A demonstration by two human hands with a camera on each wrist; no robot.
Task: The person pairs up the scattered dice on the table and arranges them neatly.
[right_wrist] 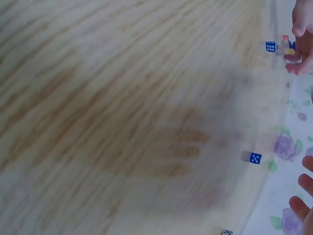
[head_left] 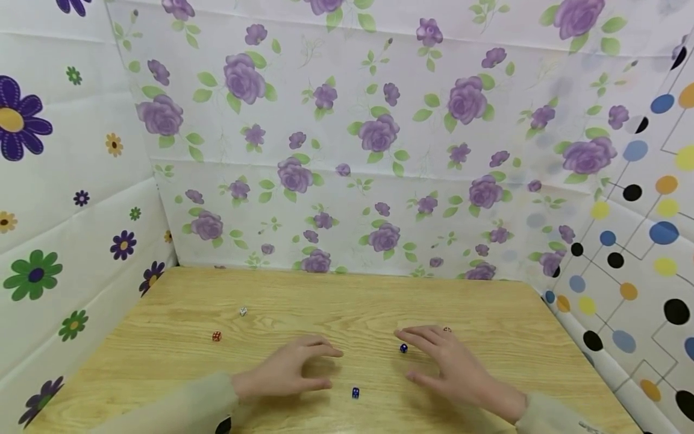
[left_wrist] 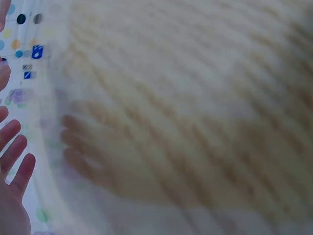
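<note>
My left hand (head_left: 295,367) is held over the table with thumb and fingers spread apart, holding nothing. My right hand (head_left: 452,367) mirrors it on the other side, also holding nothing. Between the two hands lies a blue die (head_left: 355,393), nearer the table's front. A second blue die (head_left: 403,348) sits just beneath the right fingertips; the right wrist view shows this blue die (right_wrist: 255,158) with white pips. Behind the right hand peeks a pale die (head_left: 447,330), mostly hidden by the knuckles. Shadows of the hands fall on the wood in both wrist views.
Toward the left of the wooden table (head_left: 336,301) lie a red die (head_left: 217,336) and a white die (head_left: 243,311). A rose-patterned sheet (head_left: 379,132) hangs at the back, with patterned sheets along both sides.
</note>
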